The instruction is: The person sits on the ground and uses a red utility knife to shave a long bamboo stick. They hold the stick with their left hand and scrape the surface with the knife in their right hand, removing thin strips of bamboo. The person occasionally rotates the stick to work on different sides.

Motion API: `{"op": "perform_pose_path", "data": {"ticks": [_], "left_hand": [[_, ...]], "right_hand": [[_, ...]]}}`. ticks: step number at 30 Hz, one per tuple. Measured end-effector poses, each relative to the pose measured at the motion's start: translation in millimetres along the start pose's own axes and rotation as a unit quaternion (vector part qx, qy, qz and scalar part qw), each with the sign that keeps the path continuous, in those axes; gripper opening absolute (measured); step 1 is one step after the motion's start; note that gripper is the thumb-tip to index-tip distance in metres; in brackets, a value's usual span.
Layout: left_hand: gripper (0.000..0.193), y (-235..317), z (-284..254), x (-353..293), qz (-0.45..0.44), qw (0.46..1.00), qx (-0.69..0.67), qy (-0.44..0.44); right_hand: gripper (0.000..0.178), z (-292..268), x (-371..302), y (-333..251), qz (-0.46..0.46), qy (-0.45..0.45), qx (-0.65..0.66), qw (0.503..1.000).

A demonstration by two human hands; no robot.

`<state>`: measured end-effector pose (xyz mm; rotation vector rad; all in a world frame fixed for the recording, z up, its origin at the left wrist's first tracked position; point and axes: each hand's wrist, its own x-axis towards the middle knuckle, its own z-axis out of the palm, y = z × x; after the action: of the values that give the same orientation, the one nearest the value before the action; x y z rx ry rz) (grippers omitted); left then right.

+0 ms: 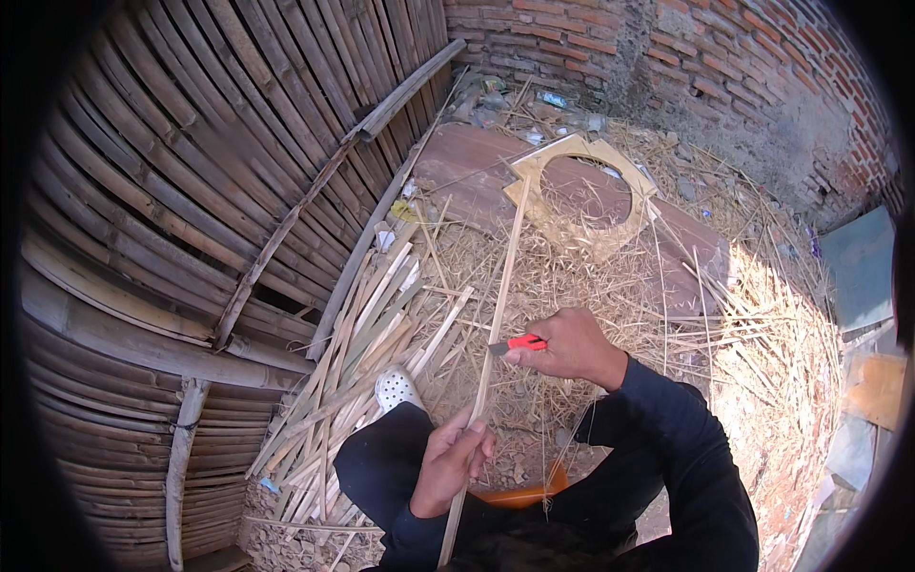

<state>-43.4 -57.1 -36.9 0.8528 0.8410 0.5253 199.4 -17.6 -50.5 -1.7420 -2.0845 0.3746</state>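
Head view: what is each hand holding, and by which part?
The right hand holds the red knife by its handle; the left hand holds the long pale strip by its lower part.

Wears dark navy sleeves point(701, 448) at lower right, black trousers point(381, 453) at bottom centre, white holed clog point(396, 387) left of centre.

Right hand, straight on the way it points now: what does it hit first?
The long pale strip, held lower down by the left hand. The red knife in the right hand points left, blade at the strip; it looks like contact, but depth is unclear.
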Motion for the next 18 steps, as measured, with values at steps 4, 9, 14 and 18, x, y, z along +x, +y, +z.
{"op": "perform_pose_path", "data": {"ticks": [4, 9, 14, 18], "left_hand": [[0.046, 1, 4, 1, 0.014, 0.999, 0.038, 0.0], [0.045, 0, 5, 8, 0.018, 0.998, 0.06, 0.019], [0.046, 2, 5, 6, 0.013, 0.997, 0.072, 0.033], [0.047, -1, 2, 5, 0.024, 0.996, 0.077, 0.03]], "right_hand": [[0.062, 14, -8, -14, -0.044, 0.006, -0.009, 0.999], [0.063, 25, 6, 0, -0.022, 0.058, -0.021, 0.998], [0.066, 24, 2, -15, -0.037, 0.027, -0.055, 0.997], [0.066, 30, 17, 11, -0.037, 0.04, -0.054, 0.997]]}}
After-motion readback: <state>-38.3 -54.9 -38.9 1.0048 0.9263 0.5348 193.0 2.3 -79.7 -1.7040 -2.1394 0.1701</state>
